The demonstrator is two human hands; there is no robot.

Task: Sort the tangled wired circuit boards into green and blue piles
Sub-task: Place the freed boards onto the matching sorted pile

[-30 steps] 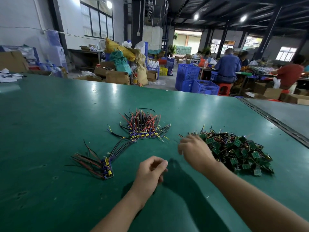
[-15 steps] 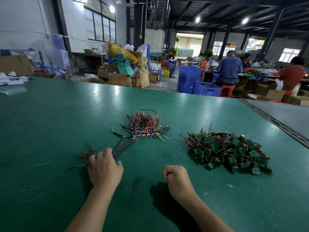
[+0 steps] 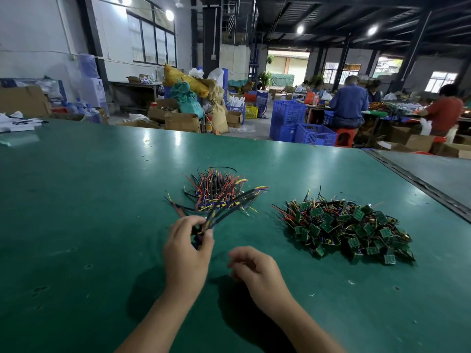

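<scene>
On the green table (image 3: pixel 102 200) lie two heaps. The blue pile (image 3: pixel 216 192), blue boards with red, black and yellow wires standing up, sits at centre. The green pile (image 3: pixel 346 228) of small green boards spreads to its right. My left hand (image 3: pixel 187 253) grips a small bundle of blue wired boards (image 3: pixel 229 207) just in front of the blue pile; its dark wires fan up and right over that pile. My right hand (image 3: pixel 257 271) hovers beside it with fingers loosely curled and nothing in it, blurred.
A dark seam (image 3: pixel 418 184) splits the table on the right. Beyond the far edge stand cardboard boxes (image 3: pixel 182 121), blue crates (image 3: pixel 300 123) and seated people (image 3: pixel 348 103) at other tables. Papers (image 3: pixel 17 123) lie at the far left.
My left hand closed on the loose blue bundle at the left and lifted it toward the blue pile. My right hand came back from the green pile to the middle.
</scene>
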